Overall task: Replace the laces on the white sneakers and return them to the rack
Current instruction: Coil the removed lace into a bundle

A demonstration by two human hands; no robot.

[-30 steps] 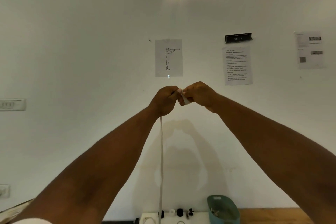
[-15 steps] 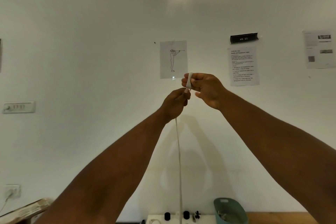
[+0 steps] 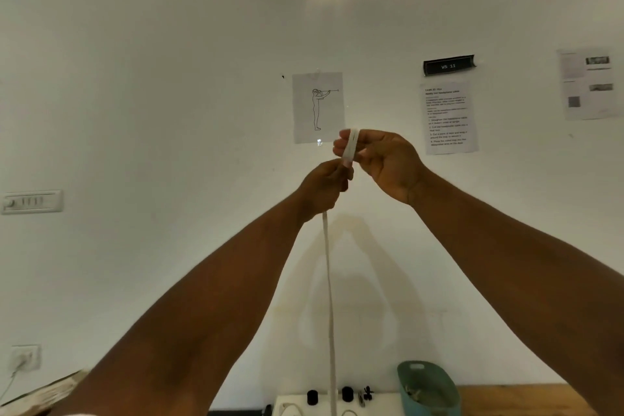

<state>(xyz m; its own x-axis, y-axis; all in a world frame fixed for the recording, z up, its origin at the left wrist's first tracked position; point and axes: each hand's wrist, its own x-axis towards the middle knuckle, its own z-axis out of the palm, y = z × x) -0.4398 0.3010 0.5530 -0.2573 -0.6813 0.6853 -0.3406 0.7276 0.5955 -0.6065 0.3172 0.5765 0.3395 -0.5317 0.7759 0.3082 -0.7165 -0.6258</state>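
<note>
Both arms are raised in front of the white wall. A flat white lace hangs straight down from my left hand, which grips it in a closed fist. Its upper end is looped over the fingers of my right hand, just above and right of the left, and the fingers curl on the loop. The lace's lower end runs out of view at the bottom edge. No sneakers or rack are in view.
A teal basket stands on the wooden table at bottom right. Beside it lies a white board with small black knobs. Papers, a wall lamp and a switch panel are on the wall.
My right hand has risen above the left and now carries the lace looped over its fingers; a second ago both hands pinched the lace end side by side.
</note>
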